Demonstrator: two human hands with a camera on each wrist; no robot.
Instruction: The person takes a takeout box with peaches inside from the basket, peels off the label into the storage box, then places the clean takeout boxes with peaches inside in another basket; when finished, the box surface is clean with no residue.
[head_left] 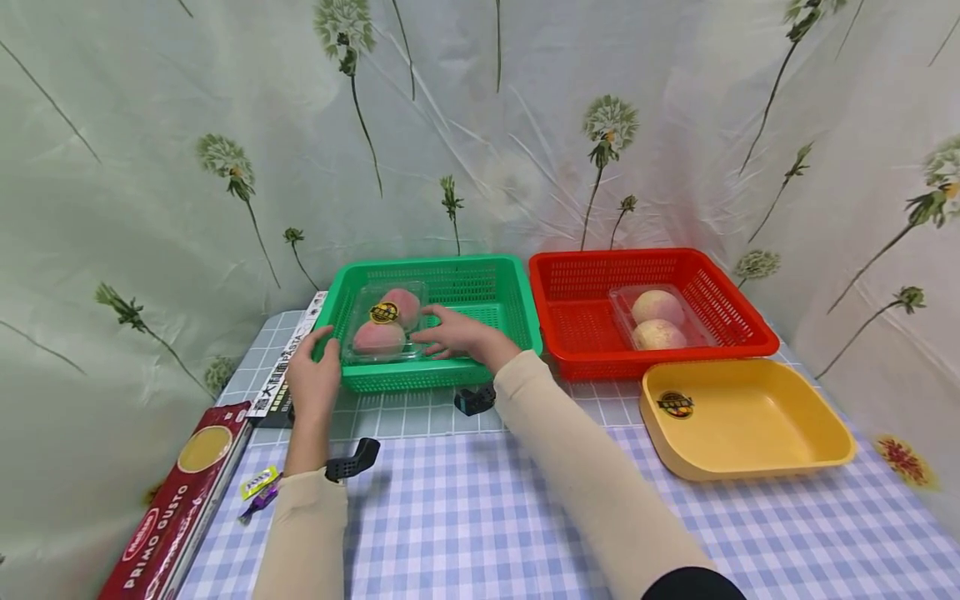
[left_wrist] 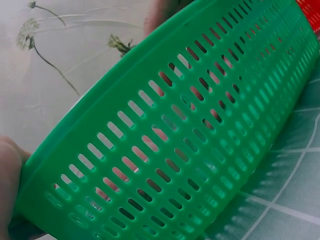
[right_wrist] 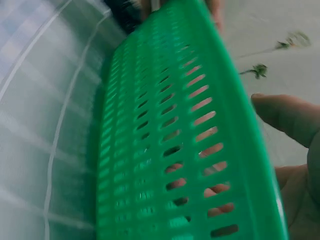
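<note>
A green slotted basket (head_left: 525, 310) stands at the back of the table and holds a clear clamshell pack (head_left: 382, 330) with two peaches. My left hand (head_left: 313, 383) grips the basket's front-left corner, thumb over the rim and palm against the outer wall (left_wrist: 7, 185). My right hand (head_left: 457, 336) reaches over the front rim into the basket, its straight, spread fingers touching the right side of the pack. Both wrist views are filled by the basket's wall (left_wrist: 175, 150) (right_wrist: 150, 150); the right hand's thumb (right_wrist: 290, 117) shows beside the rim.
A red basket (head_left: 637, 255) right of the green one holds another peach pack (head_left: 657, 322). In front of it lies a yellow tray (head_left: 757, 425) with a sticker. A red pasta box (head_left: 180, 508), a black-and-white box (head_left: 288, 371) and a candy wrapper (head_left: 258, 486) lie along the left edge.
</note>
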